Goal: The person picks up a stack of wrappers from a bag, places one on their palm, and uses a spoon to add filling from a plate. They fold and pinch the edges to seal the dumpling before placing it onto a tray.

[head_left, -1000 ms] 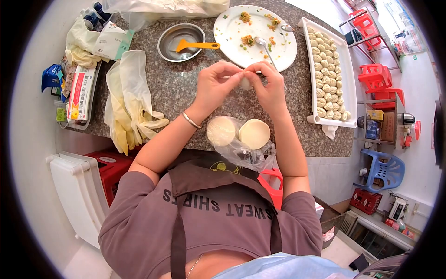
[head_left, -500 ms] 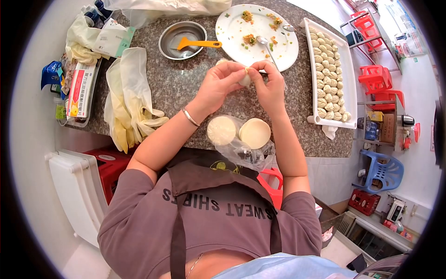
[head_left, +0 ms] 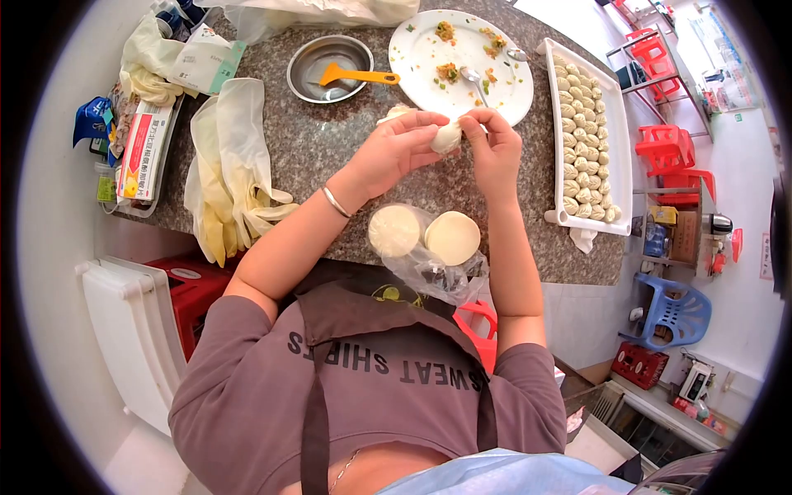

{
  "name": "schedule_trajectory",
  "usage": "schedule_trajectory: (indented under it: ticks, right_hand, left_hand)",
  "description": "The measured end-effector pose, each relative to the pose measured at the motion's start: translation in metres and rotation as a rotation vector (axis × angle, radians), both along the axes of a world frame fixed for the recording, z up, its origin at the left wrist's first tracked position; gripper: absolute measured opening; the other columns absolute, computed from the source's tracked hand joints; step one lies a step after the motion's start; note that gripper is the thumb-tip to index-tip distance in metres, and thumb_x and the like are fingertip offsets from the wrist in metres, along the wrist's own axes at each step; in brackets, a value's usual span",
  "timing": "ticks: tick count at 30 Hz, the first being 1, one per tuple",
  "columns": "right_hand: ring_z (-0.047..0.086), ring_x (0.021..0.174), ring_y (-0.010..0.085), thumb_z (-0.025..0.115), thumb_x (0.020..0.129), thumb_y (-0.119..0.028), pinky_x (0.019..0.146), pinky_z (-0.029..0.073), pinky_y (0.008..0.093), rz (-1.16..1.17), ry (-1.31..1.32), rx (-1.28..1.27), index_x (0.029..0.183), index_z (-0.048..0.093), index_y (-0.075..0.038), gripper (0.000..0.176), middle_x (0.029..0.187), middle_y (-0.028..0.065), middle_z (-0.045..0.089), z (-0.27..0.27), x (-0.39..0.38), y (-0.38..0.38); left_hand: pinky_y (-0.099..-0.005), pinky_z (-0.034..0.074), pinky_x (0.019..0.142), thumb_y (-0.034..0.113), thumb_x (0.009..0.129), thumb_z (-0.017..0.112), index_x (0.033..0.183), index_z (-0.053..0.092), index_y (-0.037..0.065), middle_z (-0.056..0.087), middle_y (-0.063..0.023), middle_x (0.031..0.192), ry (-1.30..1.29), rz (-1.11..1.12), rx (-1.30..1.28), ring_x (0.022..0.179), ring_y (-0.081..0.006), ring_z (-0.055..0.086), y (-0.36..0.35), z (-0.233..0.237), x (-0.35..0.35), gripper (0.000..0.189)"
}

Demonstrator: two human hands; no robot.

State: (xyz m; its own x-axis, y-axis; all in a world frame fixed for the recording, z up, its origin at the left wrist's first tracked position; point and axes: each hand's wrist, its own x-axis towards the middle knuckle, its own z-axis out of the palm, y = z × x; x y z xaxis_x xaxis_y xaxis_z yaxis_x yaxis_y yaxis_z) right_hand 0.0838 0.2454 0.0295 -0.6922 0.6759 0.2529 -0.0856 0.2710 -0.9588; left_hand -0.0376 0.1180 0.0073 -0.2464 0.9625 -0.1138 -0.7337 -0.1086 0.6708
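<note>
A pale pleated dumpling (head_left: 446,139) is held over the counter near the plate. My left hand (head_left: 398,148) is closed on it, with thumb and fingers along its left side. At the dumpling's right edge, my right hand (head_left: 497,147) has thumb and fingertips pinched together; the contact point is small. Behind my left fingers another pale dough piece (head_left: 396,113) lies partly hidden. Below my hands, two stacks of round wrappers, a left stack (head_left: 394,232) and a right stack (head_left: 453,238), rest on a clear plastic bag (head_left: 429,276).
A white plate (head_left: 412,74) holds filling remnants and two spoons. Left of it stands a steel bowl (head_left: 299,76) with an orange scraper (head_left: 359,76). Rows of dumplings fill a white tray (head_left: 623,157) at right. Gloves (head_left: 235,165) and a box (head_left: 147,153) lie left.
My right hand has shifted right, away from my left. The dumpling has moved slightly right and shows more fully between my hands.
</note>
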Motion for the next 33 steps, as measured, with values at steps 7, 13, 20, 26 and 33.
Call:
schedule_trajectory:
  ticks: [7, 13, 20, 26, 33]
  right_hand:
    - [0.059, 0.086, 0.0092, 0.062, 0.091, -0.004, 0.08, 0.047, 0.0228, 0.243, 0.059, -0.146, 0.101, 0.067, 0.004, 0.013, 0.091, 0.003, 0.066, 0.003, 0.009, 0.019]
    - [0.06, 0.09, 0.0121, 0.07, 0.082, 0.0, 0.084, 0.048, 0.0274, 0.187, 0.046, -0.049, 0.105, 0.067, 0.002, 0.024, 0.093, 0.0056, 0.066, -0.006, 0.007, 0.024]
    - [0.063, 0.101, 0.0257, 0.082, 0.066, -0.011, 0.09, 0.048, 0.0362, 0.355, -0.22, 0.578, 0.119, 0.062, -0.007, 0.057, 0.106, 0.0106, 0.067, 0.047, 0.023, -0.004]
    - [0.065, 0.092, 0.0175, 0.081, 0.072, -0.015, 0.082, 0.051, 0.0316, 0.076, -0.367, 0.427, 0.107, 0.069, -0.007, 0.038, 0.099, 0.0092, 0.069, 0.061, 0.091, 0.03]
    - [0.065, 0.084, 0.0169, 0.077, 0.074, -0.014, 0.075, 0.052, 0.0302, -0.571, -0.638, 0.504, 0.105, 0.069, -0.003, 0.034, 0.097, 0.0114, 0.068, 0.019, 0.257, 0.215]
  left_hand:
    - [-0.0257, 0.059, 0.079, 0.018, 0.101, 0.045, 0.126, 0.051, -0.004, 0.063, -0.0184, 0.115, -0.138, -0.138, 0.025, 0.099, -0.0252, 0.068, -0.002, 0.003, -0.004, 0.034]
    - [-0.0249, 0.06, 0.077, 0.02, 0.101, 0.045, 0.128, 0.051, -0.002, 0.063, -0.0172, 0.116, -0.175, -0.158, 0.042, 0.098, -0.0235, 0.068, -0.003, 0.004, -0.005, 0.035]
    - [-0.0263, 0.056, 0.076, 0.027, 0.097, 0.058, 0.13, 0.049, 0.004, 0.063, -0.0077, 0.106, 0.101, -0.054, -0.033, 0.092, -0.0129, 0.065, -0.002, 0.006, 0.01, 0.042]
    - [-0.0324, 0.054, 0.083, 0.023, 0.091, 0.066, 0.117, 0.059, 0.004, 0.065, -0.0096, 0.111, 0.494, -0.212, 0.029, 0.1, -0.0159, 0.064, -0.006, 0.011, 0.032, 0.033]
    - [-0.043, 0.041, 0.099, 0.017, 0.076, 0.074, 0.098, 0.07, 0.006, 0.062, -0.0102, 0.109, 1.479, -0.192, 0.314, 0.112, -0.0301, 0.054, -0.012, 0.009, 0.04, 0.025]
